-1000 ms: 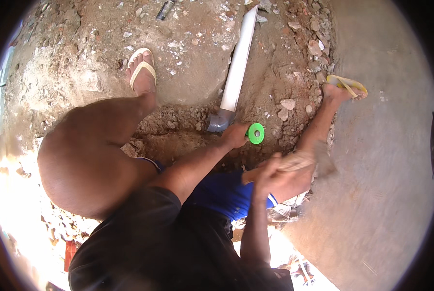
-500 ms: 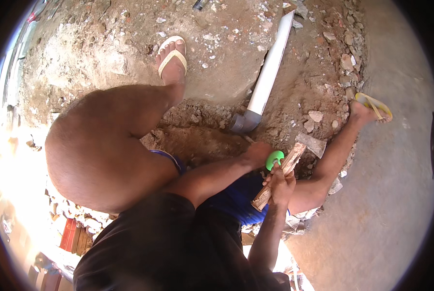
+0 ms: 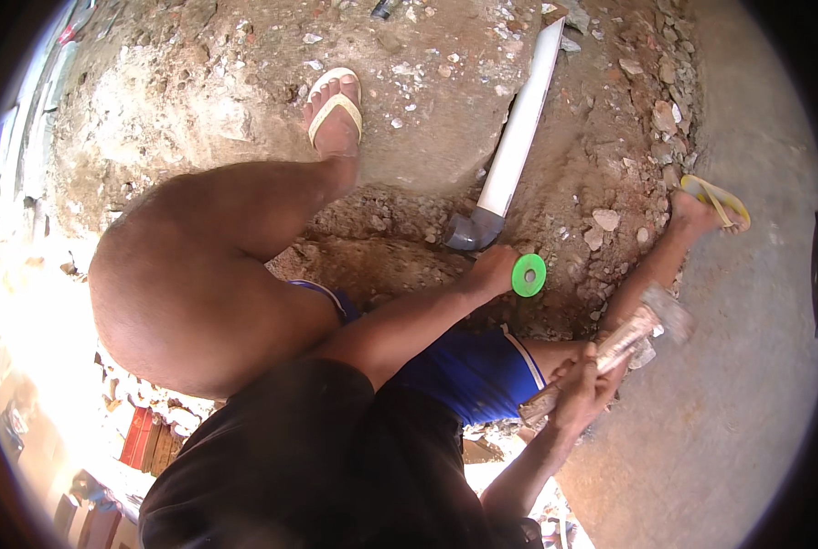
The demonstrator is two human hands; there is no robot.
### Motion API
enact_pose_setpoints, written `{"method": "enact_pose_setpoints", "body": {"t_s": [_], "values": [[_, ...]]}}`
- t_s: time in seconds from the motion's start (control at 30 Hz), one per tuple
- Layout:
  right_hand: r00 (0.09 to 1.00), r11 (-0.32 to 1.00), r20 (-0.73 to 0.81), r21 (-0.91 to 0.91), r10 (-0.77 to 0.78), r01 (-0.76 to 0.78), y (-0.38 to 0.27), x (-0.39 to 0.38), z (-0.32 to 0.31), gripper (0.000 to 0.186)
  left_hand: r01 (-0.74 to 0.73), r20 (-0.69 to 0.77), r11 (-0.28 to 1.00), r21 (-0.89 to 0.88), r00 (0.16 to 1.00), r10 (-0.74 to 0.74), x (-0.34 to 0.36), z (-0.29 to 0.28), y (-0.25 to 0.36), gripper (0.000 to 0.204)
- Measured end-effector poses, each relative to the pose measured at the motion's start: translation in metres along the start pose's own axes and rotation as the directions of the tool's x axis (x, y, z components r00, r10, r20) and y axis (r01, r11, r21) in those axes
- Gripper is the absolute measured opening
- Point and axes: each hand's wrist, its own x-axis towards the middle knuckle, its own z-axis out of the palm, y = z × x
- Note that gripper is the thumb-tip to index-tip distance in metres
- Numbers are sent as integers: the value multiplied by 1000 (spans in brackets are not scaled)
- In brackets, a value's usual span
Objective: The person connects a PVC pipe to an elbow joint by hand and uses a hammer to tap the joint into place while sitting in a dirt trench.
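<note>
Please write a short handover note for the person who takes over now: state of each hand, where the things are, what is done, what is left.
Left hand: closed around a tool with a round green guard, held down at the dug soil beside the grey elbow of the white pipe.
Right hand: grips the wooden handle of a hammer, raised, apart from the tool.
Done: the hole is dug and the pipe lies in it.
Left: the hammer has not yet met the tool; rubble still lies around the elbow.
</note>
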Motion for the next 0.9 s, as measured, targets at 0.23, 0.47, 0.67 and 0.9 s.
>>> {"method": "enact_pose_setpoints", "body": {"t_s": [0.23,0.47,0.67,0.9], "values": [[767,909,-515,-62,-383,412,-53,11,8,43,140,23,988,-60,990,-139,4,14,3,17],[920,955,295,-221,258,-197,90,8,57,18,150,-40,963,-223,986,-163,-5,26,-25,18],[975,996,215,56,58,-72,46,33,51,21,90,189,979,-183,980,-54,1,15,-19,20],[945,981,282,52,167,-189,47,24,35,23,30,255,998,-53,967,-16,12,39,-9,17]]}}
